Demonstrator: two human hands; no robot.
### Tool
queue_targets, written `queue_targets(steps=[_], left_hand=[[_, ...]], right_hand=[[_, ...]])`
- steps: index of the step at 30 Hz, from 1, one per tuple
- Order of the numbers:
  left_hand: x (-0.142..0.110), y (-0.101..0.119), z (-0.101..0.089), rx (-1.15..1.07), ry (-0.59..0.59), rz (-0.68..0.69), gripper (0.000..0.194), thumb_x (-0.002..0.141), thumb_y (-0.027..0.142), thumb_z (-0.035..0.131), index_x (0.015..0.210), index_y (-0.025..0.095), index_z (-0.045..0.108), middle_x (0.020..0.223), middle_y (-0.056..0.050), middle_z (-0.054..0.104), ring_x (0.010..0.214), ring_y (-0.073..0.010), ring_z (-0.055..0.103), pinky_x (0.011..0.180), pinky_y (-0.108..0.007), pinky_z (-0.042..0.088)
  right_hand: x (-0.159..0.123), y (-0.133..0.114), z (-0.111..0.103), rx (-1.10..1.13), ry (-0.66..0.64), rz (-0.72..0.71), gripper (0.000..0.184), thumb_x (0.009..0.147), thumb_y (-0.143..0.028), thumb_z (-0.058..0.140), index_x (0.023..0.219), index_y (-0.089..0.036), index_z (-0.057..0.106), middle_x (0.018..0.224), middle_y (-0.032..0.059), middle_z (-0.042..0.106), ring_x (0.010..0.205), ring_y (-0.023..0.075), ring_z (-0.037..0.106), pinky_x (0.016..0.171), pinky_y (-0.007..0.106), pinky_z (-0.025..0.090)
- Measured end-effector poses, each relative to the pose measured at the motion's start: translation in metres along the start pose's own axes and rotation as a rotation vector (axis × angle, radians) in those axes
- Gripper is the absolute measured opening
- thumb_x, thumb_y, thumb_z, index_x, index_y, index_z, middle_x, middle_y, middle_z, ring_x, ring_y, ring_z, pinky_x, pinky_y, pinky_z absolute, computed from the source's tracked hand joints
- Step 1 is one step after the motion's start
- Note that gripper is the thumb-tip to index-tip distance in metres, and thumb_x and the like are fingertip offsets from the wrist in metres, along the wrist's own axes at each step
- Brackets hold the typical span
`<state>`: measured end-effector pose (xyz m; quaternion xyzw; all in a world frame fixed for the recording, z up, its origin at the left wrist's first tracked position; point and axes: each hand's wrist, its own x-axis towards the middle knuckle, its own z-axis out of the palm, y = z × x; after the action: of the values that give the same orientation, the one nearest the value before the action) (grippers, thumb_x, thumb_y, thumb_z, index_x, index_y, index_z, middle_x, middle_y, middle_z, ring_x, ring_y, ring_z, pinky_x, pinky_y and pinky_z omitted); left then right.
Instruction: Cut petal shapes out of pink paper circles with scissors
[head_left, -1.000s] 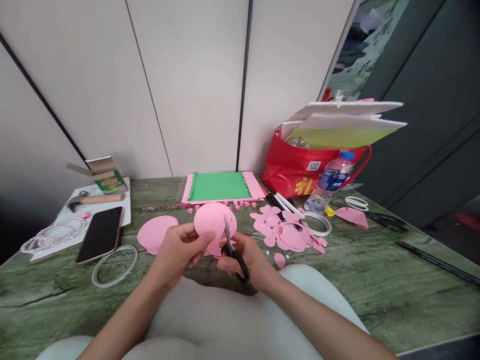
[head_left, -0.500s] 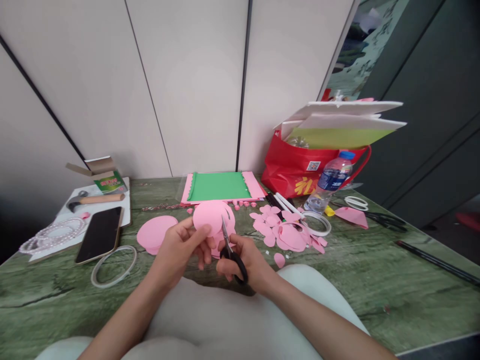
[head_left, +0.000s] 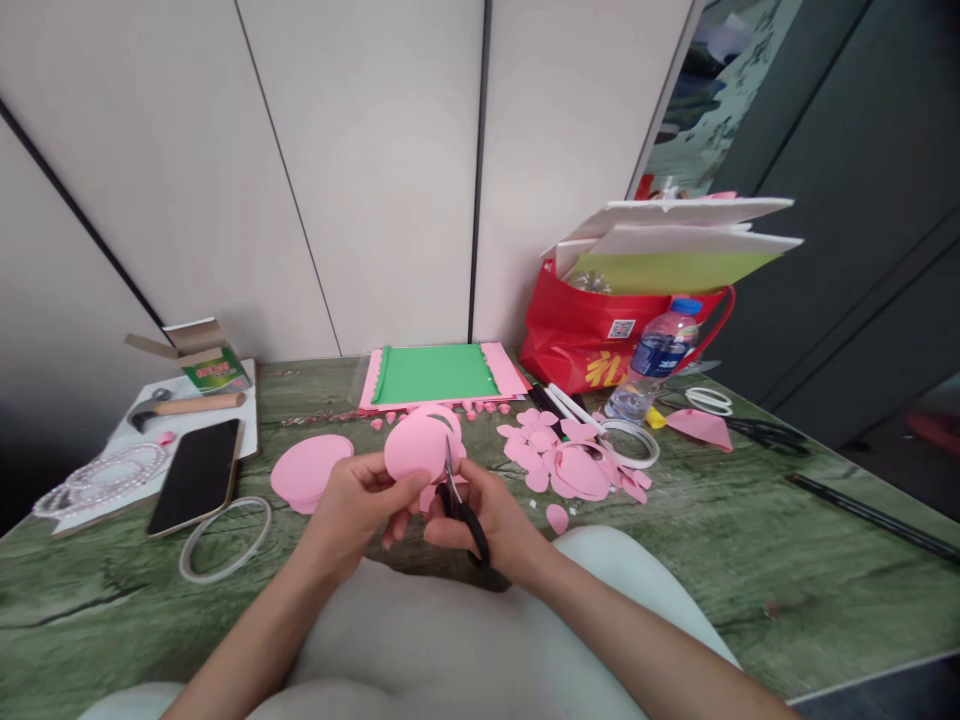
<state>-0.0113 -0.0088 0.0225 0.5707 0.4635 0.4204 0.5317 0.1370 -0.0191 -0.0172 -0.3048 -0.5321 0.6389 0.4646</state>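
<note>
My left hand is closed on a round piece of pink paper, thumb on the near face. My right hand grips black-handled scissors, whose blades point up and lie at the right edge of the paper. A curved strip of the same pink paper arches over the blade tips. To the left of my left hand lies a stack of pink paper ovals. Right of my right hand there are pink paper flowers and cut-outs, partly overlapping.
Behind my hands lie green and pink sheets. At left are a phone, a tape roll, a hammer, bead strings and a small box. At right stand a red bag and a water bottle.
The scissors have become more upright and their blades closer together at the paper's right edge. The pink round has turned slightly in my left hand. The view has shifted a little.
</note>
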Motion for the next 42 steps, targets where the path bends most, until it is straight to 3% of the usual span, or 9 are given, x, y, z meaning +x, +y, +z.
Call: queue_targets(steps=[14, 31, 39, 42], left_hand=[[-0.0010, -0.0020, -0.0033, 0.032, 0.024, 0.014, 0.021, 0.068, 0.031, 0.066, 0.057, 0.014, 0.058, 0.041, 0.006, 0.050, 0.030, -0.0037, 0.039, 0.027, -0.013, 0.029], [-0.0007, -0.0005, -0.0038, -0.014, 0.031, 0.049, 0.022, 0.066, 0.029, 0.068, 0.056, 0.014, 0.055, 0.042, 0.006, 0.050, 0.030, -0.0030, 0.038, 0.028, -0.013, 0.026], [-0.0006, 0.0032, -0.0012, -0.124, 0.021, 0.039, 0.021, 0.072, 0.032, 0.062, 0.063, 0.015, 0.054, 0.051, 0.004, 0.056, 0.034, -0.0064, 0.046, 0.030, -0.016, 0.033], [-0.0007, 0.0035, -0.0006, -0.076, 0.040, 0.029, 0.023, 0.070, 0.033, 0.064, 0.061, 0.015, 0.054, 0.044, 0.005, 0.052, 0.031, -0.0050, 0.041, 0.028, -0.015, 0.029]], right_hand=[[-0.0003, 0.0023, -0.0012, 0.012, -0.029, -0.024, 0.043, 0.054, -0.035, 0.077, 0.078, -0.017, 0.047, 0.052, -0.0087, 0.045, 0.046, 0.0047, 0.033, 0.045, 0.018, 0.028], [0.0003, 0.0070, -0.0039, -0.038, 0.027, 0.015, 0.033, 0.057, -0.034, 0.072, 0.073, -0.018, 0.048, 0.049, -0.0053, 0.055, 0.036, 0.0061, 0.042, 0.036, 0.017, 0.030], [-0.0019, 0.0023, 0.0013, -0.048, 0.026, 0.033, 0.036, 0.055, -0.037, 0.073, 0.072, -0.018, 0.048, 0.044, -0.0068, 0.051, 0.035, 0.0071, 0.043, 0.036, 0.017, 0.030], [-0.0021, 0.0045, 0.0017, -0.056, 0.015, 0.042, 0.035, 0.057, -0.037, 0.072, 0.073, -0.018, 0.048, 0.046, -0.0060, 0.053, 0.034, 0.0064, 0.042, 0.035, 0.017, 0.029]])
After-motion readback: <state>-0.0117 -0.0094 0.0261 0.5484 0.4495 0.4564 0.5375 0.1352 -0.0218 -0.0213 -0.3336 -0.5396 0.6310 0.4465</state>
